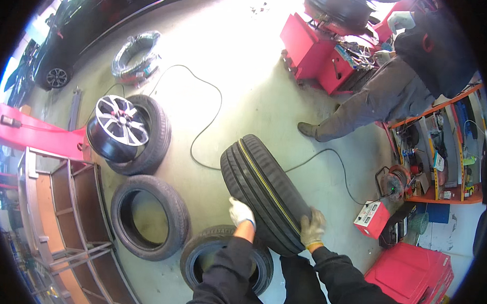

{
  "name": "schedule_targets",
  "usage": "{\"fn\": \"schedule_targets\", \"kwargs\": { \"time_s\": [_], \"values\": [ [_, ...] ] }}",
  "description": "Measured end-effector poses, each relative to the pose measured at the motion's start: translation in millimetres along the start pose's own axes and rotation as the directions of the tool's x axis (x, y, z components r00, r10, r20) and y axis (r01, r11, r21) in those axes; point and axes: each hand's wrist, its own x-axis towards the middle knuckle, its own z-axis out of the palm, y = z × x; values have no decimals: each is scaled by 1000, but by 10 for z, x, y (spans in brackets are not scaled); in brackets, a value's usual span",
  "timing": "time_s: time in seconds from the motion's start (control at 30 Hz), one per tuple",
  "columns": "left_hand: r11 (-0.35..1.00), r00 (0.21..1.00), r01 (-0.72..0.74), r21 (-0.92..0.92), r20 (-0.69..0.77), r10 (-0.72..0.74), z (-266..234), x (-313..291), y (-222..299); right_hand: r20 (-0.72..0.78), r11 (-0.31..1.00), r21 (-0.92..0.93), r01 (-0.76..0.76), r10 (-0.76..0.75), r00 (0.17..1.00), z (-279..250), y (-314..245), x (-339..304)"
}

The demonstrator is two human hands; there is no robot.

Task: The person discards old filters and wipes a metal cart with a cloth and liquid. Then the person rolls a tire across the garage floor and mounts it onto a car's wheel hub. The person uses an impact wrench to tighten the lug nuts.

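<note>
Straight in front of me a black tire (263,193) stands on its tread, leaning, with a yellow stripe running around the tread. My right hand (312,228), in a pale work glove with a yellow cuff, grips its near right edge. On the near left side, my left hand (242,212), in a whitish glove, is closed against the tire's edge; its fingers are partly hidden. Another tire (192,257) lies flat by my legs, partly covered by my left forearm. To its left a second loose tire (124,223) rests on the floor.
An alloy wheel (118,121) leans on a tire (161,127) at left, above a metal frame rack (70,199). A black cable (204,132) crosses the floor. A co-worker (385,98) stands by a red machine (311,52). Red boxes (411,273) and shelves (440,196) line the right.
</note>
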Motion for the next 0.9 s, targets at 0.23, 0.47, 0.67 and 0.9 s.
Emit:
{"fn": "schedule_targets", "kwargs": {
  "time_s": [0.23,0.47,0.67,0.9],
  "values": [
    [832,854,-473,-289,82,514,421,-44,183,446,824,-187,-535,556,701,318,-1344,2690],
    [839,827,-543,-35,-195,527,1013,-548,942,569,885,244,-397,201,798,145,-698,3170],
    [925,906,-353,140,-197,375,1354,-58,3292,517,934,77,-348,261,815,593,-889,3336],
    [724,714,-589,-360,189,675,1695,1352,6493,404,903,-80,-422,416,815,1600,-2262,6667]
  ]
}}
